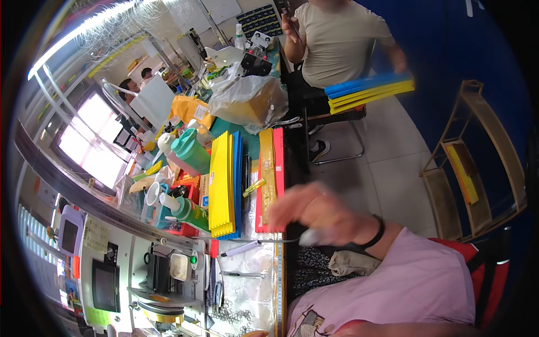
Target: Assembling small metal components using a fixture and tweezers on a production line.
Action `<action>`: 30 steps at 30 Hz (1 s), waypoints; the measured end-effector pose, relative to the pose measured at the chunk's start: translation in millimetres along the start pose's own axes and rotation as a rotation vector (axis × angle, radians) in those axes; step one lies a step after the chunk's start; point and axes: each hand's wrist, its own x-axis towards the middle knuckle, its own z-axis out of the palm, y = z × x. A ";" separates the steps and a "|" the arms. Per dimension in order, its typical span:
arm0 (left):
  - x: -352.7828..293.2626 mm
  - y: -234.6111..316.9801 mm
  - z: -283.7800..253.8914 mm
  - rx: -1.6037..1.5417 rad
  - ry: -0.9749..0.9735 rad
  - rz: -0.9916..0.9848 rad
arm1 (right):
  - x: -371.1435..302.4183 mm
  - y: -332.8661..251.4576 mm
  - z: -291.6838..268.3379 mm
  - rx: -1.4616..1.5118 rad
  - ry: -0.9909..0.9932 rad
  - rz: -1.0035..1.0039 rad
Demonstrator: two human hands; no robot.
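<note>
My right hand (pixel 314 216), with a black band at the wrist, is smeared by motion beside the table edge. Something white (pixel 308 237) shows at its thumb side; I cannot make out what it is. The fingers are nearest to a red strip (pixel 279 151) and a gold-yellow strip (pixel 266 163) lying along the edge. Beyond them stands a stack of long yellow sheets (pixel 221 185) next to blue ones (pixel 237 180). Only a fingertip of my left hand (pixel 256 334) shows at the lower border, near small scattered wire pieces (pixel 233 315); its other fingers are hidden.
A pen (pixel 242 274), a purple pen (pixel 241 249) and a cutter knife (pixel 218 295) lie on the worktop. Behind are a green bottle (pixel 191 212), a teal cup (pixel 190 149) and a plastic bag (pixel 250 101). Another person holds blue and yellow sheets (pixel 368 92). A wooden rack (pixel 494 151) stands right.
</note>
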 end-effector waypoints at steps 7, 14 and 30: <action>10.5 12.6 6.3 -0.004 -0.023 -0.036 | -12.9 -61.6 -28.1 -0.157 0.439 -0.410; 4.6 8.3 4.1 -0.023 0.000 -0.052 | -10.9 -52.3 -22.6 -0.192 0.342 -0.355; 5.7 23.0 11.1 -0.050 0.005 -0.081 | -10.1 -41.4 -31.3 -0.156 0.318 -0.236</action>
